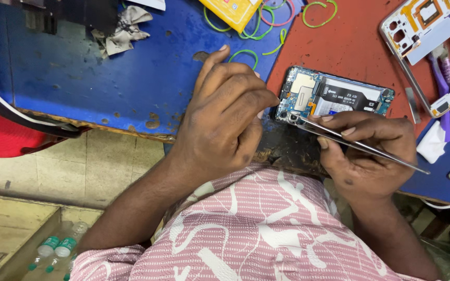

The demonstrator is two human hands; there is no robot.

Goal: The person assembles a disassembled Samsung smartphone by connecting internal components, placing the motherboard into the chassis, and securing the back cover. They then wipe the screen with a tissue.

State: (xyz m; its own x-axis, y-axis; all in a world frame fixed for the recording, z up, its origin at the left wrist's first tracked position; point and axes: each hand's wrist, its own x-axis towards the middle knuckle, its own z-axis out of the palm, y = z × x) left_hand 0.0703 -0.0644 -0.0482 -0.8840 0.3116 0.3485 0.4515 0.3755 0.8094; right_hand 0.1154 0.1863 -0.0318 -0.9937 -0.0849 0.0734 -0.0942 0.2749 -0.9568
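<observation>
The opened phone (333, 98) lies on the red mat (339, 47). The left hand (225, 117) curls, steadying its corner; the right hand (365, 151) pinches tweezers (360, 145), tips at the lower-left corner. Keeping the tips shallow and the phone pinned seems wise.

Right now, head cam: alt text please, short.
Two bare hands work on an opened phone on a red mat: the right hand points metal tweezers at its lower corner, and the left hand steadies its edge. A phone frame and rubber bands lie nearby.

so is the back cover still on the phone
No: the phone lies open on the red mat, its circuit board and battery bare, with the tweezers tip at its lower corner.
</observation>
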